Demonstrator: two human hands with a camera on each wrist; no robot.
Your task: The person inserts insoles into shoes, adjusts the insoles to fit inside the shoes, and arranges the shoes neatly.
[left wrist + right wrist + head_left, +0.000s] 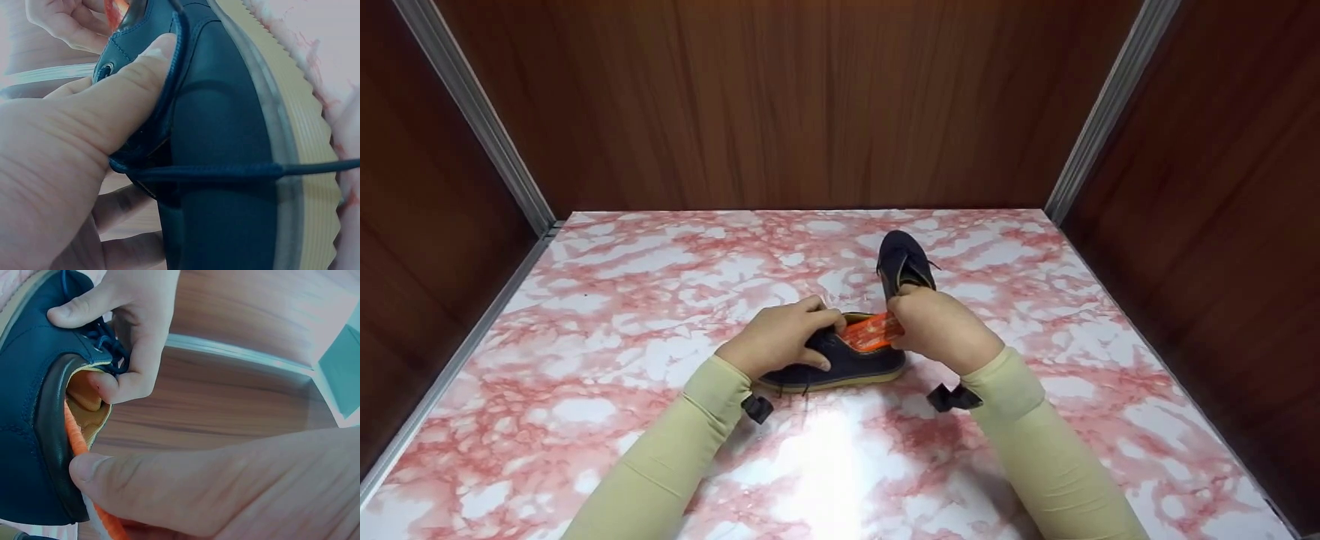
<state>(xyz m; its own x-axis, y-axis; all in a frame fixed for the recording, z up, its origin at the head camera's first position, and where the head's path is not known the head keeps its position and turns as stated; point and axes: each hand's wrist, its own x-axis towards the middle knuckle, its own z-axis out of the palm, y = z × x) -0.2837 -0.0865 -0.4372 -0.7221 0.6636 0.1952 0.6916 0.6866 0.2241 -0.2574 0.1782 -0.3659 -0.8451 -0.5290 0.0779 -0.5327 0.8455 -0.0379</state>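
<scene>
A dark navy lace-up shoe (855, 367) with a tan sole lies crosswise on the table, toe to the left. My left hand (780, 337) grips it over the laces, thumb on the near side. In the right wrist view, that hand's index finger (105, 387) hooks into the shoe's opening. An orange patterned insole (866, 332) is partly inside the shoe, its heel end sticking out. My right hand (941, 322) pinches this end, with the thumb (90, 469) close to the shoe's dark collar. A loose lace (225, 170) crosses the shoe's side in the left wrist view.
Another matching shoe (898, 255) stands just behind, toe pointing away, its heel partly hidden by my right hand. The table (622, 300) has a red and white marbled top. Brown wood-grain panels (810, 105) with metal corner posts enclose its back and sides.
</scene>
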